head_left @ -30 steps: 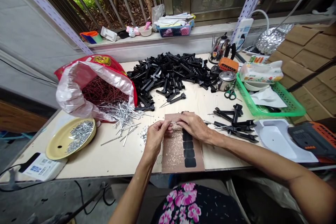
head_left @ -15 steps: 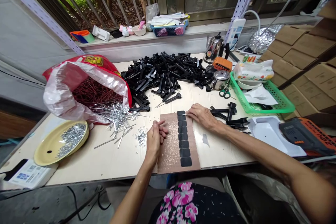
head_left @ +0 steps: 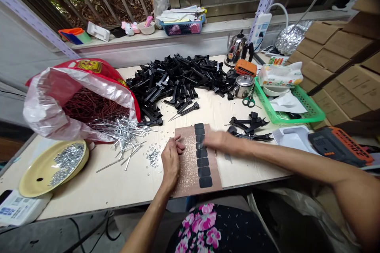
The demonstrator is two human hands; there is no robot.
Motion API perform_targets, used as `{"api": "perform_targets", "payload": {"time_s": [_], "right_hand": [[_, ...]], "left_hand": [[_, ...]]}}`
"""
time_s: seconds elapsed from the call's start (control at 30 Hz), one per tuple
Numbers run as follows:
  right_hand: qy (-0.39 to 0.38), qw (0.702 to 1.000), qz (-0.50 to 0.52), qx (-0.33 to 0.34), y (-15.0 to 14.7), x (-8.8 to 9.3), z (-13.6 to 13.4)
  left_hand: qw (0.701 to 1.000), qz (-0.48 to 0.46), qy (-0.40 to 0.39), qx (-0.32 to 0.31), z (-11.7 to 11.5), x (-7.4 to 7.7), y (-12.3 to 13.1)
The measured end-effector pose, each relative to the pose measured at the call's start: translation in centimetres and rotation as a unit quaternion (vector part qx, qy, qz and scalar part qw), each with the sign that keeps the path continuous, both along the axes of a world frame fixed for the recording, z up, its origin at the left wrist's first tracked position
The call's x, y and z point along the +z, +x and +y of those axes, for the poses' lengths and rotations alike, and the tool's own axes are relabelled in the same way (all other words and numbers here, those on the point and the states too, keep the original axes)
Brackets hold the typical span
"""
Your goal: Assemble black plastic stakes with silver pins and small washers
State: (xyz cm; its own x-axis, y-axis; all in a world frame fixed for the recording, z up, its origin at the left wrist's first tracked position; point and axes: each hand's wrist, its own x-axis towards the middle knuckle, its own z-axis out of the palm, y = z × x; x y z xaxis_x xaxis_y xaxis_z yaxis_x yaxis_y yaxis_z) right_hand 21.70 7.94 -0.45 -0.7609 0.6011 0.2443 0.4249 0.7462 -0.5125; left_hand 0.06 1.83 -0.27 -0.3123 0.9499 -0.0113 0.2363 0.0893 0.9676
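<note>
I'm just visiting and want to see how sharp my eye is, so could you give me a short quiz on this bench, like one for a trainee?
1. Which of the person's hands is nearer the black patches?
2. True or false: the scissors lie outside the green basket.
3. What is in the yellow bowl?
A) red rods
B) small silver bits
C) black parts

Key:
1. The right hand, though it is blurred.
2. True.
3. B.
</note>
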Motion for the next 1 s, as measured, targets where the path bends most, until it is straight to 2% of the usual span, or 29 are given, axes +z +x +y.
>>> {"api": "perform_targets", "payload": {"time_s": [0.07, 0.17, 0.23, 0.47, 0.6, 0.63, 0.77, 0.8, 0.93, 1.0], "right_hand": [[0.019, 0.999, -0.007, 0.03, 0.1, 0.0, -0.8], [0.065, 0.989, -0.031, 0.127, 0.1, 0.1, -2.4], [0.084, 0.984, -0.033, 0.152, 0.1, 0.1, -3.2], [0.092, 0.985, -0.044, 0.136, 0.1, 0.1, -3.3], [0.091, 0.994, -0.046, 0.042, -0.2, 0.1, -3.9], [0.098, 0.993, -0.049, 0.04, -0.3, 0.3, -4.3], [0.126, 0.978, -0.075, 0.149, 0.1, 2.0, -5.6], [0.126, 0.979, -0.08, 0.136, 0.5, 2.7, -5.5], [0.119, 0.986, -0.1, -0.061, 4.3, 5.1, -3.3], [0.121, 0.977, -0.127, -0.118, 6.6, 5.9, -2.2]], "left_hand": [[1.0, 0.001, 0.001, -0.004, 0.0, -0.1, 0.0], [1.0, 0.0, 0.002, -0.005, -0.1, -0.1, 0.1], [1.0, -0.004, 0.004, 0.001, -0.1, 0.0, 0.2], [1.0, 0.0, 0.013, 0.0, -0.3, 0.0, 0.1], [1.0, -0.014, 0.005, 0.005, -0.3, 0.0, 0.1], [1.0, -0.015, 0.006, 0.004, -0.3, 0.0, 0.0], [1.0, -0.014, 0.007, -0.004, -0.3, 0.1, 0.0], [1.0, -0.015, 0.007, -0.004, -0.3, 0.1, 0.0], [1.0, -0.019, 0.016, -0.006, -0.4, 0.2, -0.2], [1.0, -0.018, 0.018, -0.009, -0.5, 0.2, -0.3]]}}
